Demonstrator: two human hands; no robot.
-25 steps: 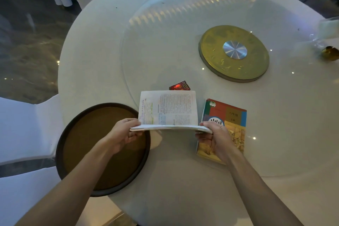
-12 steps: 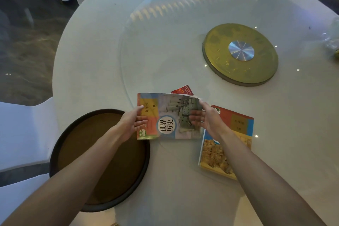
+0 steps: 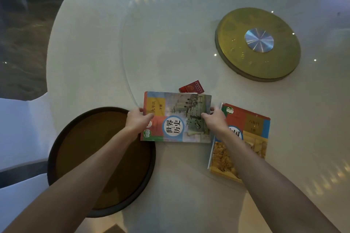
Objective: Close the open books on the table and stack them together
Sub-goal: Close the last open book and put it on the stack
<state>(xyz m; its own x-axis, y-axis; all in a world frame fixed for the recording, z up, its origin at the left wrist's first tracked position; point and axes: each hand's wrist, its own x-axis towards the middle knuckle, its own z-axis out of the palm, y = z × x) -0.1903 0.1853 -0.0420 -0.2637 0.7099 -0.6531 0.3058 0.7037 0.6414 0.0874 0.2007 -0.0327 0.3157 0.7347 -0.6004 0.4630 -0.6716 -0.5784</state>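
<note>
White chair cover [image 3: 20,130] at far left, off the desk's left edge; round white desk [image 3: 91,47] fills most of the view, with a clear glass turntable [image 3: 170,24] laid over its middle. Dark round tray [image 3: 56,149] with brown inside sits at the near-left edge of the desk, partly hanging past it. Left hand [image 3: 137,120] above the tray's far-right rim, grip clenched on the left edge of the closed history book [image 3: 176,115], thumb on the cover, fingers under. That book is shut, cover up, blue circle with title showing, its near-left corner over the tray rim, the rest over the desk's near-middle part and the turntable's near edge; can't tell if it lies flat or is slightly raised. Small red pack [image 3: 191,87] just beyond the book's far edge, partly hidden by it. Right hand [image 3: 215,121] grips the book's right edge, thumb on the cover, grip clenched on it. Second closed book [image 3: 253,134], orange and blue cover, lies flat just right of the first, near the desk's near edge, tilted a bit, right forearm crossing over its left part. Gold disc [image 3: 236,30] with a silver hub [image 3: 259,39] under the glass toward the far-right of the desk, well apart from both books
</note>
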